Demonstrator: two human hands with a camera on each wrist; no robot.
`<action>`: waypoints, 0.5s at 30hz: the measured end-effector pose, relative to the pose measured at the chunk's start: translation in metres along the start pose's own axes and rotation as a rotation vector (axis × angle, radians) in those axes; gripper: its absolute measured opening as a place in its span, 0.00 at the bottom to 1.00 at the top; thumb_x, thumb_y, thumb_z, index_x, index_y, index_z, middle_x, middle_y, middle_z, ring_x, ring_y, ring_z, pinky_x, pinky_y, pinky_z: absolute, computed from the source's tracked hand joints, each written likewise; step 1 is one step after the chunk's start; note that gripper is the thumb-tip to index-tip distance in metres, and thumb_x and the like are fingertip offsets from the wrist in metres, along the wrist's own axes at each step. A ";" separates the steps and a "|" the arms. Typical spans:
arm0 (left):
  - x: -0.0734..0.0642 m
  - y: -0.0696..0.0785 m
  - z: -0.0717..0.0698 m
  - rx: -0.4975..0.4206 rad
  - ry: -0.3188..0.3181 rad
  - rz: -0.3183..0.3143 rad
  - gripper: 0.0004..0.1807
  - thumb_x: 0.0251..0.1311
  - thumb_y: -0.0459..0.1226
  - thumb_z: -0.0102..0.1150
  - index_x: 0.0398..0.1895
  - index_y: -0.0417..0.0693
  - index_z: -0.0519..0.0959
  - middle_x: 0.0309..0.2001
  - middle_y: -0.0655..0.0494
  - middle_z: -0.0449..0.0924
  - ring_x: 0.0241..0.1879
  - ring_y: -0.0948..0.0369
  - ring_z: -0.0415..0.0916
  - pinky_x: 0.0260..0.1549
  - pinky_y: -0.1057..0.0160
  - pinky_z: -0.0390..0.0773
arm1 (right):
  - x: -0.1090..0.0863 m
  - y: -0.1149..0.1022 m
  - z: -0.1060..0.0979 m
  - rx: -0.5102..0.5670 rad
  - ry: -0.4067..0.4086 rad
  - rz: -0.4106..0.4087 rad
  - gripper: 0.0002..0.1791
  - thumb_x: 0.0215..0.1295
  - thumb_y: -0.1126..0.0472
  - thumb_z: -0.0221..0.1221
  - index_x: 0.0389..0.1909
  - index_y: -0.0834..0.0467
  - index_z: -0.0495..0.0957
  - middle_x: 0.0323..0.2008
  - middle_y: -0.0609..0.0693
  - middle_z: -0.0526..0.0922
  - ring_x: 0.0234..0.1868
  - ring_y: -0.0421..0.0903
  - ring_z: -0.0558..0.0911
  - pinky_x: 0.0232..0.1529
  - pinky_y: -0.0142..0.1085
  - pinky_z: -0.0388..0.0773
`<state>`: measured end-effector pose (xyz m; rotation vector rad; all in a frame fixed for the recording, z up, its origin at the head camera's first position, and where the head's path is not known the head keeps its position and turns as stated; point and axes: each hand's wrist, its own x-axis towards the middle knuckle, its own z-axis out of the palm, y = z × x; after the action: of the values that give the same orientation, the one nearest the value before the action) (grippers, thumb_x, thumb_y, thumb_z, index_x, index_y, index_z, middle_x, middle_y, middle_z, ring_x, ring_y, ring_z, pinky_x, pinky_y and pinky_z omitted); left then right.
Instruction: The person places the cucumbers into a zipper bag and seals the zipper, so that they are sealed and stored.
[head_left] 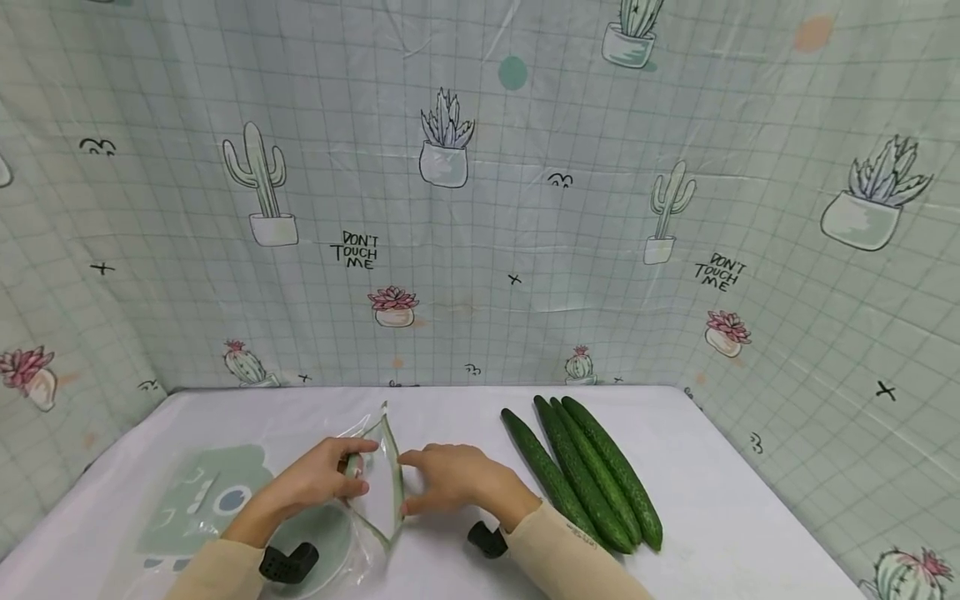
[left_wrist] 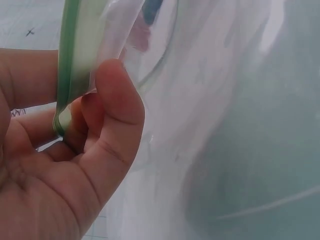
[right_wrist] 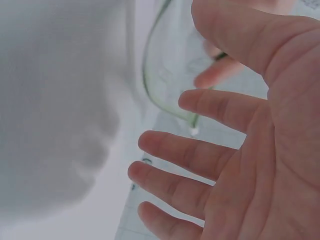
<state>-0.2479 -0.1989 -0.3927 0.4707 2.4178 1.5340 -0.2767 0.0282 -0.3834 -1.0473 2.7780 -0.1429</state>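
A clear plastic zip bag (head_left: 202,492) with a green one-eyed monster print lies on the table's left half, its mouth spread apart at the right end. My left hand (head_left: 318,475) grips the near-left side of that mouth. In the left wrist view, the thumb (left_wrist: 120,95) and curled fingers pinch the green zip strip (left_wrist: 67,55). My right hand (head_left: 457,479) is at the opposite side of the mouth, fingertips right at the green rim. Its fingers (right_wrist: 175,150) appear spread and nearly straight in the right wrist view, with the bag's green edge (right_wrist: 146,75) beyond them.
Several long green cucumbers (head_left: 592,475) lie side by side on the white table (head_left: 720,483), right of my right forearm. A cactus-print curtain (head_left: 480,217) stands behind and along both sides. Black devices (head_left: 288,564) sit on my wrists.
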 end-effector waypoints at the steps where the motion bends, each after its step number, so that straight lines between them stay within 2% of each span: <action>1: 0.000 0.000 0.000 -0.004 0.000 0.000 0.34 0.54 0.24 0.62 0.65 0.25 0.62 0.31 0.46 0.71 0.29 0.57 0.70 0.24 0.62 0.77 | -0.004 0.001 -0.002 -0.003 0.004 -0.005 0.38 0.54 0.33 0.62 0.66 0.40 0.68 0.58 0.43 0.75 0.56 0.42 0.75 0.50 0.43 0.75; 6: 0.000 -0.001 0.003 -0.015 0.002 -0.011 0.34 0.54 0.24 0.62 0.65 0.26 0.63 0.29 0.47 0.68 0.26 0.57 0.69 0.23 0.59 0.79 | -0.031 0.012 -0.013 0.001 0.023 -0.024 0.38 0.57 0.34 0.60 0.68 0.42 0.67 0.60 0.44 0.74 0.58 0.43 0.74 0.52 0.44 0.74; 15: -0.002 0.000 0.001 -0.013 -0.017 -0.002 0.33 0.55 0.24 0.62 0.65 0.27 0.63 0.42 0.39 0.70 0.27 0.56 0.68 0.24 0.57 0.78 | -0.082 0.055 -0.020 0.000 0.177 0.034 0.42 0.54 0.37 0.64 0.69 0.47 0.65 0.63 0.47 0.70 0.62 0.49 0.71 0.56 0.48 0.71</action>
<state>-0.2457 -0.1986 -0.3929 0.4770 2.3935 1.5372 -0.2555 0.1244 -0.3616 -1.0341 2.9509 -0.2425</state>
